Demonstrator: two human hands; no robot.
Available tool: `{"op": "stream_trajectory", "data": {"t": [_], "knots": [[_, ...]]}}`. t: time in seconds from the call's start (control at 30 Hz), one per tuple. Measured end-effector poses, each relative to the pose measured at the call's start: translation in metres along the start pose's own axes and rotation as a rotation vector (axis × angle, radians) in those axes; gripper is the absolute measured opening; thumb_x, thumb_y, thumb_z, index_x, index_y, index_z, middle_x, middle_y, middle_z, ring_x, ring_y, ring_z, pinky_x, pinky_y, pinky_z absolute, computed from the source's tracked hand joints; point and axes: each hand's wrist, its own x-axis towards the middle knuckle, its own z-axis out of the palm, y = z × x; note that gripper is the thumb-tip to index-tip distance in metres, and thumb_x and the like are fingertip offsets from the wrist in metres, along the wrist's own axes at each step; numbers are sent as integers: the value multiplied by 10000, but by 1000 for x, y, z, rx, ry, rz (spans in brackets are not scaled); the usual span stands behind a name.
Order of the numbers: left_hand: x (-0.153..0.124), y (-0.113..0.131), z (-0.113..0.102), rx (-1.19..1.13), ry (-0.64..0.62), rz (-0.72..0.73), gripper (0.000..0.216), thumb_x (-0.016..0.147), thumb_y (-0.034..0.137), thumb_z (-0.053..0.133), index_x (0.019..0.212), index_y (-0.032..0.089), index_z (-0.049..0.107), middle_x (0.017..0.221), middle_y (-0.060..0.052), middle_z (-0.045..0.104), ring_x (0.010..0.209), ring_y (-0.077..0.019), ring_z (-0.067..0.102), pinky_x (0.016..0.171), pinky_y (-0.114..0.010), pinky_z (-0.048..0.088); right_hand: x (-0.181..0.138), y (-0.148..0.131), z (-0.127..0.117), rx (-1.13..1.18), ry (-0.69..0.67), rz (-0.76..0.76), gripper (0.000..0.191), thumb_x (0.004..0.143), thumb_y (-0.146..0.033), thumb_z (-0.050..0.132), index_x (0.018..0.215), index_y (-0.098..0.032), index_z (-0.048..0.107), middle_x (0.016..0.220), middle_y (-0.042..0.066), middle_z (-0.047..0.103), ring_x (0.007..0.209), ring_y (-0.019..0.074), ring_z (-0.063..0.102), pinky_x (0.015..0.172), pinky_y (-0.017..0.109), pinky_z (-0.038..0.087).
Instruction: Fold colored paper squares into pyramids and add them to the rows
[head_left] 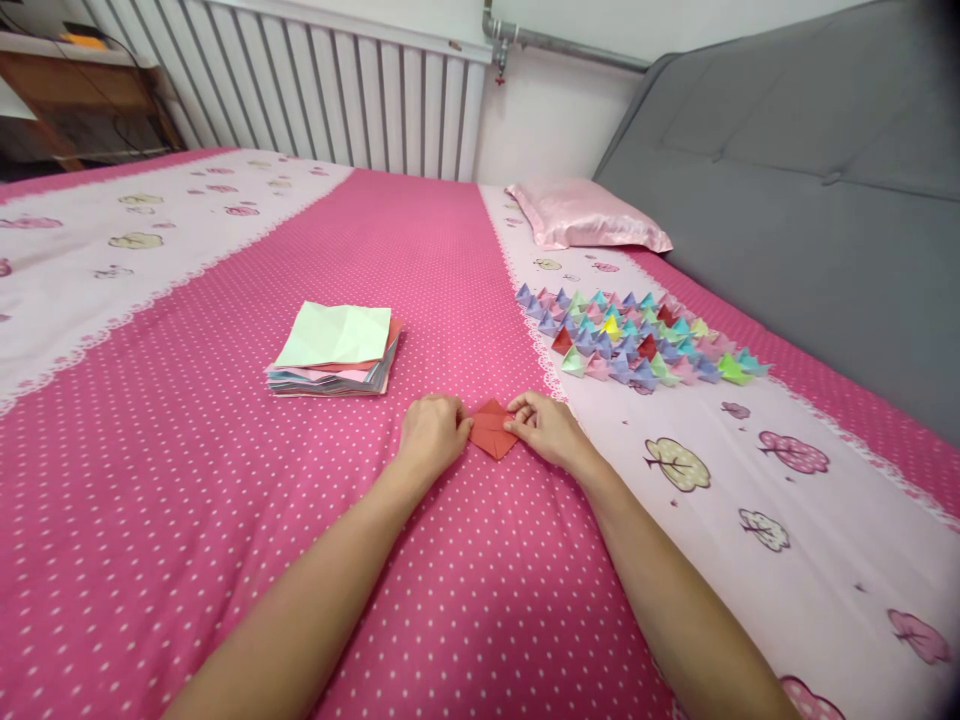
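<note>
A folded piece of red paper (491,430) lies on the pink dotted bedsheet (225,480) in front of me. My left hand (431,432) is curled, with its fingertips pinching the paper's left edge. My right hand (544,425) pinches the paper's right edge with bent fingers. Both hands rest on the sheet. A stack of coloured square papers (334,350), pale green on top, sits just beyond my left hand.
Several small folded paper shapes in many colours (637,340) are laid in rows to the right on the pale strip of the sheet. A pink pillow (585,215) lies at the back. A grey headboard (810,200) runs along the right, a radiator (315,90) behind.
</note>
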Motion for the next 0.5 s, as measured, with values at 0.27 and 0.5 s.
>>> {"op": "stream_trajectory", "data": {"t": [0.27,0.5], "knots": [[0,6,5,-95,27,99,133,760,189,506,821,185,624,819,-51,661,745,-177,590,684,-272,411,0,-1,10,-118,75,-147,49,710,-191,593,744,-201,627,738,14,621,702,152,558,669,275,421],[1,9,10,-122,3,76,187,756,324,544,826,174,630,779,-71,669,741,-211,600,697,-311,424,0,-4,18,-148,110,-76,107,658,-284,640,733,-208,643,777,31,643,720,173,570,686,298,438]]}}
